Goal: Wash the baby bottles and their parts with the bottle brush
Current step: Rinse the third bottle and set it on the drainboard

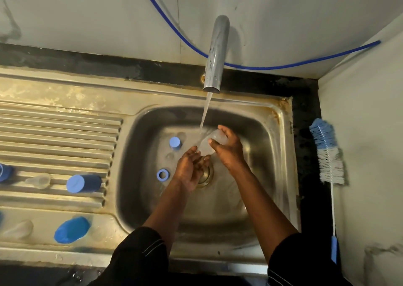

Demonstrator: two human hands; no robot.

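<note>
1. Nearest, on the drainboard [58, 133], a blue cap [72, 229], a clear teat [18, 229] and a capped blue bottle [84, 183] lie apart from one another.
2. In the sink [135, 176], the left hand [192, 170] is cupped open under the clear bottle [209, 144]; the right hand [229, 148] is closed around it.
3. This looks like rinsing: tap [214, 54] water runs onto the bottle.
4. A blue ring [163, 174] and blue lid [175, 142] sit on the basin floor.
5. Next, reach right for the bottle brush [327, 152], lying untouched on the counter.
</note>
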